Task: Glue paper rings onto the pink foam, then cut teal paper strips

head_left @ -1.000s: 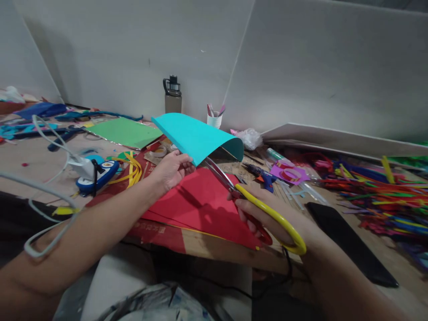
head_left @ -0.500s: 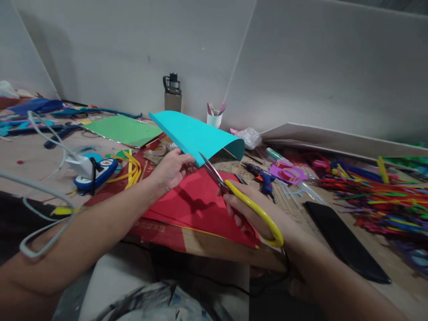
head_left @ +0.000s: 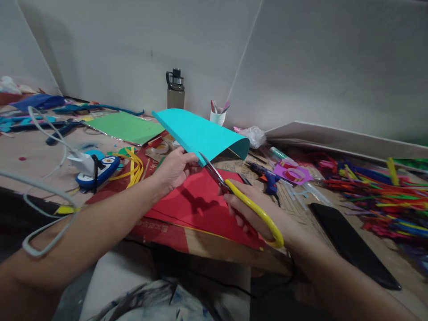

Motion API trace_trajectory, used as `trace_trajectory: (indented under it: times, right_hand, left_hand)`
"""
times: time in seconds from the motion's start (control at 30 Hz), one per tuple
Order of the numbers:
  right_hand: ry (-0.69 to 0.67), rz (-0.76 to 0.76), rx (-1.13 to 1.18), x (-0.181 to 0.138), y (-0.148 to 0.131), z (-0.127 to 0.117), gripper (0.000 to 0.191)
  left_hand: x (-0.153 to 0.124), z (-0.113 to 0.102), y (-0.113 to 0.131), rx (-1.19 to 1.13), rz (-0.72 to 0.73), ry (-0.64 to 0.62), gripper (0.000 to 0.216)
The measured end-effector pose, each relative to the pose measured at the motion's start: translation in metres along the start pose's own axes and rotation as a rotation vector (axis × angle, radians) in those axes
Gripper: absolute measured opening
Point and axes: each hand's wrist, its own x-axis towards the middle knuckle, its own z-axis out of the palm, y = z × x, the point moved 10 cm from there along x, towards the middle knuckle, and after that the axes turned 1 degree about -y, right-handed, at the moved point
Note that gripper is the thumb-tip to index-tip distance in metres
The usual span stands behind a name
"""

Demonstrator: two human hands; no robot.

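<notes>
My left hand (head_left: 179,168) pinches the near corner of a turquoise sheet (head_left: 200,136), which curls over and hangs above the table with its right end bent down. In my right hand (head_left: 245,205) is a pair of scissors (head_left: 257,209) with yellow handles. Their metal blades point up and left at the sheet's near edge, right beside my left fingers. Whether the blades bite into the sheet I cannot tell. Below both hands lie red sheets (head_left: 203,211), with the shadow of hands and scissors on them.
A green sheet (head_left: 125,127), yellow strips (head_left: 135,167) and a blue power strip (head_left: 96,174) with a white cable lie left. Behind stand a bottle (head_left: 175,91) and a cup of pens (head_left: 218,117). On the right are a glue gun (head_left: 267,178), a black phone-like slab (head_left: 351,245) and colourful pipe cleaners (head_left: 394,196).
The view has shifted slightly, so the table things appear a little further right. Both hands, the scissors and the turquoise sheet keep nearly the same pose.
</notes>
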Motion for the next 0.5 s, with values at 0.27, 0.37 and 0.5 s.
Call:
trace_trajectory:
  times: [0.27,0.37,0.5]
  right_hand:
    - [-0.011,0.008,-0.007,-0.0003,0.0000,-0.0008,0.028]
    - [0.003,0.002,0.006,0.0013,0.0034,0.0001,0.028]
    - [0.040,-0.019,-0.016,0.0025,0.0031,-0.0011,0.026]
  left_hand:
    - [0.0003,0.0027,0.0000,0.016,-0.004,-0.026,0.020]
    - [0.0006,0.0039,-0.0003,0.016,-0.003,-0.036,0.019]
    - [0.0004,0.0055,-0.0001,0.020,0.003,-0.042,0.019]
